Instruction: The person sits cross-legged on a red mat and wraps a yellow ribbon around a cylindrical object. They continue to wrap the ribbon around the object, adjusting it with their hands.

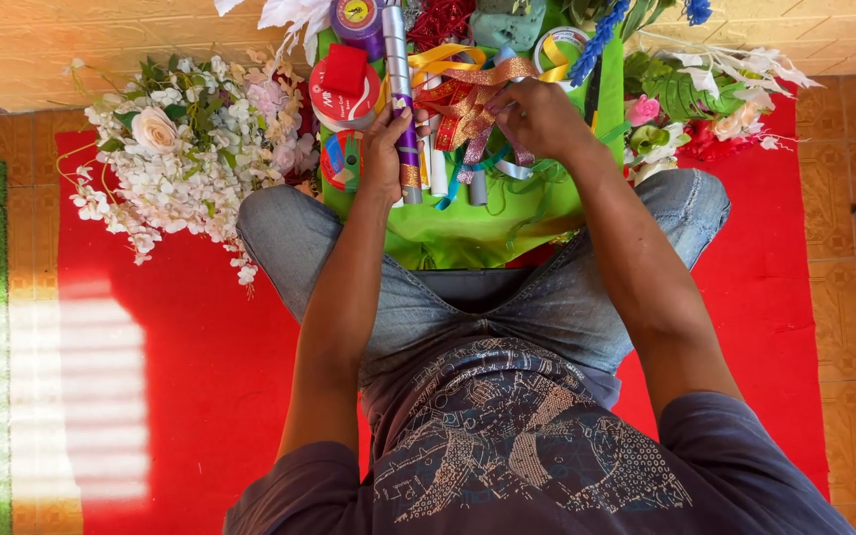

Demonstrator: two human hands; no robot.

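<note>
Ribbons [463, 119] — a loose tangle of red, gold, orange and teal strands — lie at about twelve o'clock from the seated person, spread over a green cloth [468, 233] just beyond the knees. The right hand [537, 117] is curled down into the tangle, fingers bent and pinching strands near a copper-coloured band; exactly which strand it grips cannot be told. The left hand [386, 149] sits at about eleven o'clock, closed around a purple ribbon roll [403, 109] that runs upright away from the body. Just beside that hand, a red ribbon spool [346, 84] rests on the cloth. At ten o'clock a bunch of white and pink artificial flowers [185, 149] lies on the red mat [200, 367]. At two o'clock more artificial flowers with green leaves [691, 104] lie near the cloth's edge — white, pink and red among them.
</note>
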